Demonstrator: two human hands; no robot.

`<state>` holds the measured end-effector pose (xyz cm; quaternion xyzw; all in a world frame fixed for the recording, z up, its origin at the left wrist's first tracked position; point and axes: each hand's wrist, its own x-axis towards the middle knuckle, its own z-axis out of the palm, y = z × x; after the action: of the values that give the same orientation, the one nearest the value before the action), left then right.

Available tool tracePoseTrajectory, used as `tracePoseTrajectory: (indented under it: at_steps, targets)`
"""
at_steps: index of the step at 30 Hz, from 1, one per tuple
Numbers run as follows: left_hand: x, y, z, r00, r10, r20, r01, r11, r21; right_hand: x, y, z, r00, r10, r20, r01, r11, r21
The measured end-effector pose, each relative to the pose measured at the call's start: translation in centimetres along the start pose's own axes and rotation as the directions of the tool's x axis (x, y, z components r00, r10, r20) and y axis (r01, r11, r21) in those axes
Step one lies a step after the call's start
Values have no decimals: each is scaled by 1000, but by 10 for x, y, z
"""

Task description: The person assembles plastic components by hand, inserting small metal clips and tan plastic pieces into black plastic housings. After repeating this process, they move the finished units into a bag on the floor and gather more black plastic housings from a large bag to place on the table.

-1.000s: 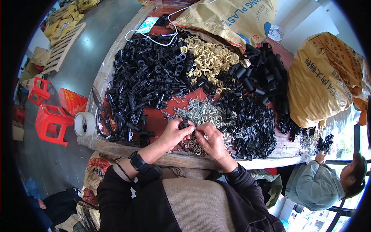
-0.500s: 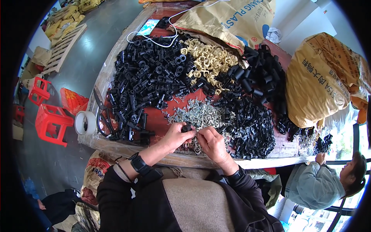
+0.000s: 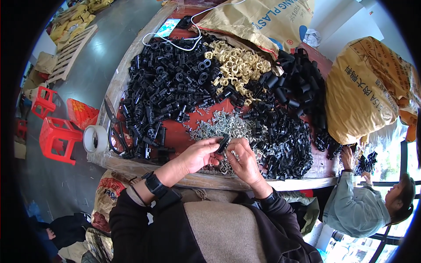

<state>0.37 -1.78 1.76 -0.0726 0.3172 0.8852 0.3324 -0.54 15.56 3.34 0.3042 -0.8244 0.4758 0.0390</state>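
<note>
Between the thumb and fingers of my left hand (image 3: 200,155) is a small black plastic part (image 3: 223,143), tilted upward. My right hand (image 3: 243,161) is closed in a pinch right beside it; whatever its fingertips hold is too small to make out. Both hands are above the near side of a pile of small silvery metal clips (image 3: 223,125). A heap of black plastic fittings (image 3: 171,83) spreads to the left, and smaller black pieces (image 3: 287,147) lie close to my right hand. Farther back is a mound of beige plastic clips (image 3: 237,65).
Scissors (image 3: 116,127) and a tape roll (image 3: 95,139) lie at the table's left edge. Black tubes (image 3: 302,83) and a large yellow sack (image 3: 359,92) are on the right. Another sack (image 3: 258,22) and a white cable (image 3: 184,48) lie at the back. A co-worker (image 3: 357,206) sits at right.
The black part in my left hand has turned and now sticks up more visibly. My right hand has shifted slightly, staying pinched. The co-worker's one hand has reached out onto the table.
</note>
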Motion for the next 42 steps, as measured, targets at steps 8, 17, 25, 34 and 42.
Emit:
tracePoseTrajectory:
  at_steps: [8, 17, 25, 34, 42]
  targets:
    - [3, -14, -14, 999, -2, -49, 9, 989, 145, 5, -6, 2, 993, -119, 16, 118, 942, -313]
    - [-2, -13, -2, 999, 36, -5, -31, 932, 361, 7, -15, -4, 992, -93, 90, 117, 945, -304]
    - [-2, -19, 0, 1000, -21, 5, 18, 924, 383, 4, -12, -10, 988, -48, 145, 82, 968, -238]
    - [-1, -17, 0, 998, -60, 14, 53, 951, 305, 10, -13, -18, 975, -60, 213, 98, 980, -175]
    - [4, -17, -2, 997, -74, 28, 65, 967, 247, 13, -8, -21, 969, -39, 244, 89, 976, -199]
